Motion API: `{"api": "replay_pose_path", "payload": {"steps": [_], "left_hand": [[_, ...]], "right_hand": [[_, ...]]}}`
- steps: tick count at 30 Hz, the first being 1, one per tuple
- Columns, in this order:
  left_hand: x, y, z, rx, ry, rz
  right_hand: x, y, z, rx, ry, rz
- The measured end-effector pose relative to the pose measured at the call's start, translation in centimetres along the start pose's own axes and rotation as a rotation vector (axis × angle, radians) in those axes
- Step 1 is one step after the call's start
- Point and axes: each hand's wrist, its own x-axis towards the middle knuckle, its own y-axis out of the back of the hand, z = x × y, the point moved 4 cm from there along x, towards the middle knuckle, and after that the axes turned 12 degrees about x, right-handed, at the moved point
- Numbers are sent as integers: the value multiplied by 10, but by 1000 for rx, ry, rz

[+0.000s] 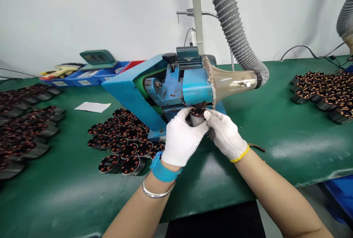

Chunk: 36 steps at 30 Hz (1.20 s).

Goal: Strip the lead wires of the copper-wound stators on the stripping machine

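Observation:
A round metal stator with dark and copper-coloured windings [197,117] is held between both hands at the front of the blue belt machine [196,85]. My left hand [183,138], in a white glove with a blue strap at the wrist, grips its left side. On its right side, the fingers of my right hand [224,131] press against the rim; this glove has a yellow cuff. The stator sits just below the machine's blue guard, open face up. Whether it touches the machine cannot be made out.
Similar stators [132,149] stand left of the machine, with more at far left [27,131] and far right [331,92]. Behind are blue bins [88,78], a clock [97,57] and paper [93,107]. A grey hose [234,21] joins the clear funnel [231,81].

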Motion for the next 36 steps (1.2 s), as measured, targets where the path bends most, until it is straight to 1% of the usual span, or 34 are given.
{"api": "replay_pose_path", "payload": {"steps": [7, 11, 13, 16, 19, 23, 25, 27, 30, 31, 33, 34, 35, 36], "left_hand": [[-3, -1, 4, 71, 3, 93], [-4, -3, 2, 83, 21, 137], [-4, -4, 1, 82, 30, 140], [-2, -5, 1, 88, 39, 126], [0, -6, 2, 72, 32, 116], [-7, -8, -6, 38, -2, 134], [-16, -8, -13, 1, -29, 138], [-28, -5, -19, -49, -57, 147], [-53, 9, -30, -78, -104, 153], [-63, 17, -35, -64, -117, 166], [-86, 39, -49, 8, -130, 235], [-98, 52, -60, 65, -109, 285], [-108, 66, -74, 139, -60, 331], [-116, 81, -91, 231, 25, 361]], "right_hand": [[2, -5, -1, 159, 10, -48], [2, -8, -2, 192, 2, -43], [1, -8, -2, 194, -11, -44], [1, -6, -2, 169, -32, -38], [1, -4, -1, 90, -38, 2], [-8, -1, 1, -26, 29, 55], [-16, -2, 2, -48, 71, 16], [-25, -4, 2, -79, 121, -63], [-39, -11, -2, -203, 214, -232], [-44, -14, -3, -258, 227, -300], [-55, -18, -3, -354, 214, -422], [-59, -16, -1, -435, 190, -420], [-62, -12, 2, -541, 186, -410], [-63, -6, 7, -667, 179, -403]]}}
